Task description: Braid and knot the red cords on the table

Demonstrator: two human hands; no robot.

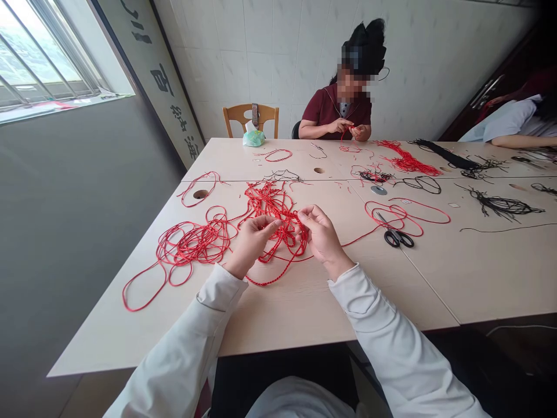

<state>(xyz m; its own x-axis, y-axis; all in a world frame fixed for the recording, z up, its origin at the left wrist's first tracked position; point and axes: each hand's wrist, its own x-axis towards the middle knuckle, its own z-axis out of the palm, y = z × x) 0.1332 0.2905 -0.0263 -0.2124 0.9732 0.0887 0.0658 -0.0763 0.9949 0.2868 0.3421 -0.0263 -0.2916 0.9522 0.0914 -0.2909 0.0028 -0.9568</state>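
Note:
Both hands are raised over a pile of braided red cords (pixel 265 197) at the middle of the table. My left hand (pixel 256 237) is closed, thumb against the fingers, pinching red cord. To its right my right hand (pixel 319 232) is also closed on red cord, with a braided loop hanging below between the hands. Exactly which strands each hand grips is hard to make out. Left of the hands lies a loose tangle of smooth red cord (pixel 191 242). A single red strand runs from near my right hand toward more red loops (pixel 429 210) on the right.
Black-handled scissors (pixel 398 238) lie right of my right hand, near a metal disc (pixel 378 190). Black cord bundles (pixel 500 203) spread farther right. Across the table (pixel 331 325), a person (pixel 319 113) handles red cord. A tissue pack (pixel 253 138) stands at the far edge.

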